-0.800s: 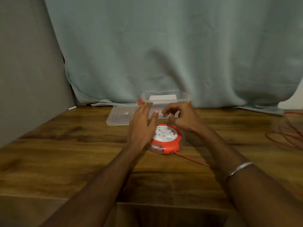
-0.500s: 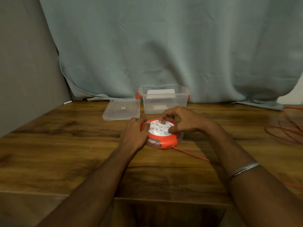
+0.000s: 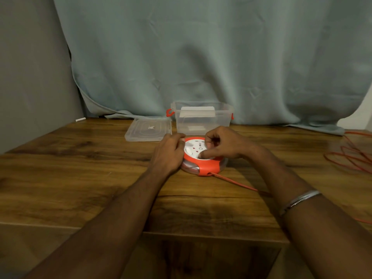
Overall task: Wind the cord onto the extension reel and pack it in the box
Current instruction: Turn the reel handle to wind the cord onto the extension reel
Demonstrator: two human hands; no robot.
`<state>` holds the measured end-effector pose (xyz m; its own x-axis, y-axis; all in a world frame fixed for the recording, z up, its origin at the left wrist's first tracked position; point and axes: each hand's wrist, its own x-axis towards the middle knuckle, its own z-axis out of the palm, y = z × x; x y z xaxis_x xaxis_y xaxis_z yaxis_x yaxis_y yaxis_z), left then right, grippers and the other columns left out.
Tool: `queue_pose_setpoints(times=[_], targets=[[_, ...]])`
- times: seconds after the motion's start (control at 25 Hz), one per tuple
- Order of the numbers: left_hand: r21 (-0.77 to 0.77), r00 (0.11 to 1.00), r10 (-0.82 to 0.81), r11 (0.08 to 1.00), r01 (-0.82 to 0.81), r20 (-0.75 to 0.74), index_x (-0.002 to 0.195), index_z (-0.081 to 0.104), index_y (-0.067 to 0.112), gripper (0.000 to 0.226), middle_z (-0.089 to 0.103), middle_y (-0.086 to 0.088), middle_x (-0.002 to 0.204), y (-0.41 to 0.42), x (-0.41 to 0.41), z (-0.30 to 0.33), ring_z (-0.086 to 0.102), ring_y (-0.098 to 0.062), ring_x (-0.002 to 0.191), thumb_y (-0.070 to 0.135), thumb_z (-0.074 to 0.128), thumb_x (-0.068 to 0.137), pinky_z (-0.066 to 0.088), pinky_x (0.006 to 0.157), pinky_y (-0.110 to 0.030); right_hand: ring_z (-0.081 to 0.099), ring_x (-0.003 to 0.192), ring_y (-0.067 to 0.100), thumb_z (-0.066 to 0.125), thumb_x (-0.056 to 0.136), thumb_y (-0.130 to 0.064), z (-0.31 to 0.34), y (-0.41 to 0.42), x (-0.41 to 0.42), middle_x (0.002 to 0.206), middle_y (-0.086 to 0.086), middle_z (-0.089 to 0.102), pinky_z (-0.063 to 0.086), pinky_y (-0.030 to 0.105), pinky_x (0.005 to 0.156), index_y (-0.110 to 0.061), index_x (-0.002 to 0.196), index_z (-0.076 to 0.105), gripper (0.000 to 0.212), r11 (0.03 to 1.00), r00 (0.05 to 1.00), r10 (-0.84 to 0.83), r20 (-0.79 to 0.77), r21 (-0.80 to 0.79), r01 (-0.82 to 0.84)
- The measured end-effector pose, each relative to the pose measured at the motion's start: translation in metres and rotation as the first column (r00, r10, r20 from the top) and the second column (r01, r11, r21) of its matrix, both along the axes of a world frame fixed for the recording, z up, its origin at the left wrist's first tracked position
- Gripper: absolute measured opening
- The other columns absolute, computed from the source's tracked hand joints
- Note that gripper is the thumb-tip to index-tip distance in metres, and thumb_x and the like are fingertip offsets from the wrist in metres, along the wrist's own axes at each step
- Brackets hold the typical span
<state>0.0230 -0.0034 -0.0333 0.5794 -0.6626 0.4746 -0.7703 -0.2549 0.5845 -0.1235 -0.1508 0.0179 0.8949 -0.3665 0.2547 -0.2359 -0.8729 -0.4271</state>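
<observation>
A round orange extension reel (image 3: pixel 203 167) with a white socket face lies flat on the wooden table (image 3: pixel 80 178). My left hand (image 3: pixel 169 153) grips its left rim, fingers curled over the edge. My right hand (image 3: pixel 222 144) sits on top, fingers curled onto the white face, thumb pressing near its front. An orange cord (image 3: pixel 233 181) leaves the reel's front and runs right under my forearm. Loose loops of the cord (image 3: pixel 350 156) lie at the table's right edge. Behind the reel stands the open clear plastic box (image 3: pixel 201 117) with orange latches.
The box's clear lid (image 3: pixel 149 129) lies flat to the left of the box. A grey-blue curtain (image 3: pixel 201 57) hangs behind the table, and a grey wall (image 3: pixel 30 77) closes the left side. The table's front edge is near my elbows.
Both hands came down from hovering above the reel onto it. The left now holds the rim and the right rests on the socket face. My head view has tilted slightly.
</observation>
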Motion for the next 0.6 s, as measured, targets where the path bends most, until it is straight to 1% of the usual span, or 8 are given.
queue_pose_setpoints(times=[0.12, 0.24, 0.28, 0.36, 0.4, 0.44, 0.52, 0.6], targets=[[-0.013, 0.999, -0.031, 0.999, 0.031, -0.015, 0.136, 0.058, 0.020, 0.038, 0.061, -0.012, 0.129, -0.003, 0.004, 0.000, 0.058, -0.024, 0.114, 0.032, 0.040, 0.105, 0.046, 0.096, -0.034, 0.052, 0.058, 0.006, 0.082, 0.069, -0.057, -0.003, 0.006, 0.006, 0.056, -0.008, 0.057, 0.040, 0.034, 0.057, -0.018, 0.060, 0.059, 0.046, 0.993, 0.998, -0.070, -0.003, -0.096, 0.069], [-0.026, 0.998, -0.069, 0.997, 0.069, -0.009, 0.135, 0.059, 0.016, 0.038, 0.061, -0.013, 0.131, -0.006, 0.006, -0.002, 0.056, -0.024, 0.117, 0.028, 0.039, 0.105, 0.040, 0.094, -0.028, 0.051, 0.049, 0.010, 0.075, 0.075, -0.063, -0.008, 0.013, 0.010, 0.051, 0.005, 0.059, 0.039, 0.035, 0.054, -0.006, 0.057, 0.061, 0.061, 0.984, 0.994, -0.096, 0.044, -0.147, 0.102], [-0.028, 0.997, -0.078, 0.997, 0.078, -0.012, 0.136, 0.059, 0.016, 0.038, 0.061, -0.013, 0.131, -0.006, 0.007, -0.002, 0.056, -0.024, 0.118, 0.027, 0.039, 0.106, 0.039, 0.094, -0.028, 0.051, 0.049, 0.011, 0.075, 0.077, -0.060, -0.008, 0.015, 0.011, 0.051, 0.007, 0.059, 0.040, 0.036, 0.054, -0.006, 0.057, 0.062, 0.060, 0.982, 0.994, -0.084, 0.066, -0.164, 0.094], [-0.034, 0.995, -0.090, 0.995, 0.089, -0.038, 0.136, 0.059, 0.015, 0.038, 0.060, -0.013, 0.133, -0.005, 0.006, -0.001, 0.056, -0.024, 0.120, 0.026, 0.039, 0.106, 0.040, 0.096, -0.029, 0.055, 0.054, 0.010, 0.077, 0.079, -0.046, -0.005, 0.019, 0.011, 0.058, -0.001, 0.064, 0.045, 0.037, 0.057, -0.012, 0.065, 0.068, 0.039, 0.984, 0.994, -0.022, 0.109, -0.175, 0.041], [-0.044, 0.994, -0.095, 0.995, 0.093, -0.055, 0.136, 0.059, 0.014, 0.038, 0.060, -0.014, 0.135, -0.004, 0.006, 0.000, 0.055, -0.024, 0.122, 0.025, 0.039, 0.106, 0.041, 0.098, -0.030, 0.057, 0.059, 0.008, 0.077, 0.078, -0.035, -0.003, 0.019, 0.010, 0.067, -0.005, 0.068, 0.047, 0.036, 0.059, -0.017, 0.074, 0.072, 0.019, 0.989, 0.992, 0.017, 0.124, -0.149, 0.002], [-0.053, 0.992, -0.103, 0.994, 0.099, -0.068, 0.137, 0.059, 0.014, 0.038, 0.059, -0.014, 0.136, -0.003, 0.005, 0.000, 0.055, -0.025, 0.123, 0.024, 0.039, 0.106, 0.041, 0.100, -0.032, 0.058, 0.063, 0.007, 0.075, 0.076, -0.024, -0.001, 0.016, 0.008, 0.076, -0.009, 0.069, 0.046, 0.033, 0.059, -0.022, 0.084, 0.074, 0.009, 0.993, 0.991, 0.051, 0.126, -0.115, -0.036], [-0.057, 0.989, -0.116, 0.992, 0.112, -0.086, 0.137, 0.058, 0.014, 0.038, 0.058, -0.013, 0.137, -0.002, 0.004, 0.000, 0.054, -0.025, 0.124, 0.024, 0.039, 0.106, 0.042, 0.102, -0.034, 0.055, 0.064, 0.009, 0.072, 0.071, -0.010, 0.001, 0.008, 0.001, 0.082, -0.011, 0.067, 0.043, 0.028, 0.057, -0.029, 0.098, 0.074, 0.034, 0.996, 0.994, 0.072, 0.086, -0.063, -0.066], [-0.048, 0.988, -0.123, 0.992, 0.119, -0.093, 0.139, 0.057, 0.015, 0.039, 0.057, -0.013, 0.139, -0.003, 0.004, 0.001, 0.053, -0.024, 0.125, 0.025, 0.039, 0.106, 0.043, 0.103, -0.034, 0.055, 0.065, 0.015, 0.075, 0.071, -0.005, 0.003, -0.003, -0.005, 0.083, -0.004, 0.067, 0.042, 0.027, 0.055, -0.035, 0.105, 0.073, 0.045, 0.996, 0.997, 0.070, 0.033, -0.054, -0.068]])
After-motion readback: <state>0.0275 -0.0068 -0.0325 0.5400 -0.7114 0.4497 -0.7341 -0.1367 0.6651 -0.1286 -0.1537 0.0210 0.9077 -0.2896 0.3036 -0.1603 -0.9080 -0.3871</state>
